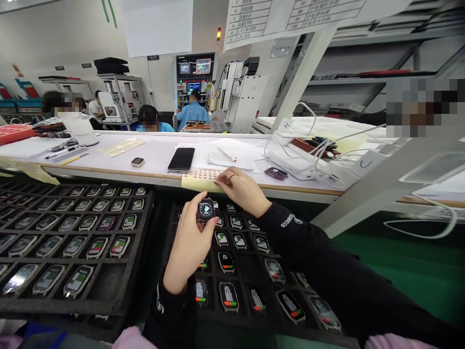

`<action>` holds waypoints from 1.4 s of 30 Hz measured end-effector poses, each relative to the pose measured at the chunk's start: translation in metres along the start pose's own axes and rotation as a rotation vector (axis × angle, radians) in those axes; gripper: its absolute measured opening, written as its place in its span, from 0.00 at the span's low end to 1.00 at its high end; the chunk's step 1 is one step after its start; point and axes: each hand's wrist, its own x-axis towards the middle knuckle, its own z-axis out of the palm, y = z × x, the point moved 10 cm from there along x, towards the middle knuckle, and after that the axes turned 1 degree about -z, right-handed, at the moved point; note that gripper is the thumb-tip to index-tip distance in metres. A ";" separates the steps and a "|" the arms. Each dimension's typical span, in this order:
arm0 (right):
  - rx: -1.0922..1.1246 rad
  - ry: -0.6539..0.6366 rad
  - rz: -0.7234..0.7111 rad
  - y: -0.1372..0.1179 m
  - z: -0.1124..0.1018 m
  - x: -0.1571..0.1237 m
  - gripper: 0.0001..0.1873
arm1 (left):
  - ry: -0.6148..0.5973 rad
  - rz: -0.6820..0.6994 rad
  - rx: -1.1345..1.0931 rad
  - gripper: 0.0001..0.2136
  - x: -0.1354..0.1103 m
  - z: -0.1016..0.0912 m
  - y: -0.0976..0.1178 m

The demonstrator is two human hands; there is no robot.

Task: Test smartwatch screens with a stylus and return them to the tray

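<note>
A watch without a strap (206, 209), its round dial lit on a dark screen, is held upright between the thumb and fingers of my left hand (191, 237). My right hand (242, 191) is closed in a pinch at the right end of a yellow-backed sheet of small red stickers (199, 180), which hangs over the bench edge. Whether a sticker is between those fingertips is too small to tell. Below both hands lies a black foam tray (250, 286) with watches in its compartments, several screens showing green and red.
Another foam tray of watches (112, 276) stands at the left. On the bench are a phone (181, 160), a light-cased watch (137, 162), a dark watch (276, 173), papers (232, 157) and white cables (316, 145). A slanted white post (327, 194) rises at right. Co-workers sit beyond.
</note>
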 end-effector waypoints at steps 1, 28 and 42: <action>-0.004 0.001 -0.005 0.000 0.000 0.000 0.04 | 0.013 0.002 0.005 0.25 0.001 -0.002 0.000; -0.164 0.259 -0.167 -0.017 0.000 -0.015 0.09 | 0.056 0.016 0.050 0.28 0.001 -0.005 0.005; -0.203 0.248 -0.183 -0.022 -0.006 -0.012 0.08 | 0.053 0.022 0.064 0.29 0.001 -0.005 0.006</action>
